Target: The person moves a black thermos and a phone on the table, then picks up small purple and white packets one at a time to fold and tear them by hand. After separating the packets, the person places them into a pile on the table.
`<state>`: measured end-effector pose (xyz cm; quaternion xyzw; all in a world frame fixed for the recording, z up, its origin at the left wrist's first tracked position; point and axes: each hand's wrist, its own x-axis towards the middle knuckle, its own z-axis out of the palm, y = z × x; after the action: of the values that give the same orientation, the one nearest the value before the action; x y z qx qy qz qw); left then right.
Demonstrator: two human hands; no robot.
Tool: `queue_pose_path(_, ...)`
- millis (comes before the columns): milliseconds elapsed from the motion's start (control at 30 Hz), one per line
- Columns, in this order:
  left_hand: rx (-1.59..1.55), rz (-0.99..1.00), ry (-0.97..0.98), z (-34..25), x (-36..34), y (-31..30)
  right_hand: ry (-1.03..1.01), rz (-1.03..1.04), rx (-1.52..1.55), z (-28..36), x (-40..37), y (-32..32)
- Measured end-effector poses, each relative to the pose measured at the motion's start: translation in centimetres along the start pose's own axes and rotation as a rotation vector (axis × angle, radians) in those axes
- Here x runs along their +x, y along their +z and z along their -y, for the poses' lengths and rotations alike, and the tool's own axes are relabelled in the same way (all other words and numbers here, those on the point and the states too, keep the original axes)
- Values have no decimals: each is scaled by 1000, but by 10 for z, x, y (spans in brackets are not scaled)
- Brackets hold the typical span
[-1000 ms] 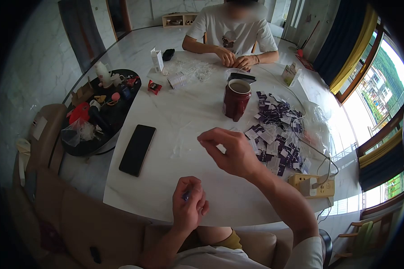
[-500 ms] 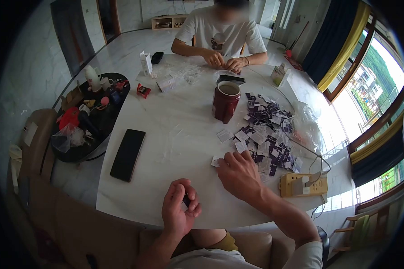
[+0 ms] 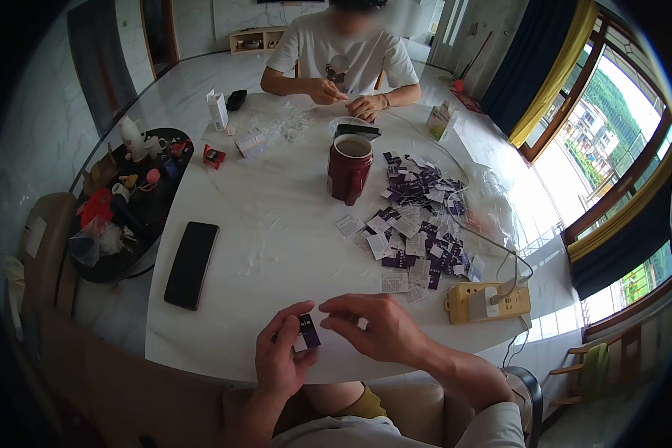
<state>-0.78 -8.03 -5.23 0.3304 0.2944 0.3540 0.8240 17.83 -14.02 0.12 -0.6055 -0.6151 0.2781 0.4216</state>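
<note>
My left hand [image 3: 282, 355] is closed on a dark purple and white printed tag [image 3: 307, 333], gripped between thumb and fingers above the table's front edge. Just to its right is my right hand [image 3: 377, 325], its thumb and forefinger apart and pointing at the tag; nothing shows between them. Beyond it lies a spread pile of similar purple and white tags [image 3: 418, 243], some face up with small print, with thin clear strings among them. Whether more than one tag is in my left hand cannot be seen.
A dark red mug [image 3: 349, 175] stands left of the pile. A yellow power strip [image 3: 493, 300] with a white charger sits at the right edge, its cable running past the tags. A phone [image 3: 191, 265] lies at left. Opposite, a person [image 3: 343, 56] works with both hands.
My right hand has drawn back from the near edge of the pile to beside my left hand. The tag in my left hand now shows more. The view has shifted slightly.
</note>
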Motion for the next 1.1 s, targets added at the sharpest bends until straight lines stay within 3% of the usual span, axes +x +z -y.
queue_pose_path(100, -149, 87, 26, 8, 5, -12, -161, -208, -541, -10, 8, -37)
queue_pose_path(167, -84, -66, 40, -5, 1, 15, -16, -162, -747, -19, 1, -61)
queue_pose_path(233, -54, -119, 35, -9, 0, 23, 114, -72, -821, -25, -10, -75)
queue_pose_path(433, -114, 21, 23, 2, 5, 0, 97, -63, -930, -38, -24, -71)
queue_pose_path(633, -148, 59, 22, 2, 5, -4, -71, -50, -907, -41, -18, -78)
queue_pose_path(733, -132, 76, 19, 2, 5, -5, -166, -153, -720, -38, -13, -79)
queue_pose_path(833, -98, 81, -2, 2, 5, -3, -102, -171, -408, -27, -8, -77)
queue_pose_path(933, -56, 103, -25, 0, 6, -1, 148, 85, -77, -7, -5, -80)
queue_pose_path(1000, -13, 110, -41, -1, 5, 4, 117, 237, -54, -1, 1, -76)
queue_pose_path(1100, -14, 278, -11, 4, 6, -2, 98, 420, -92, 10, 13, -64)
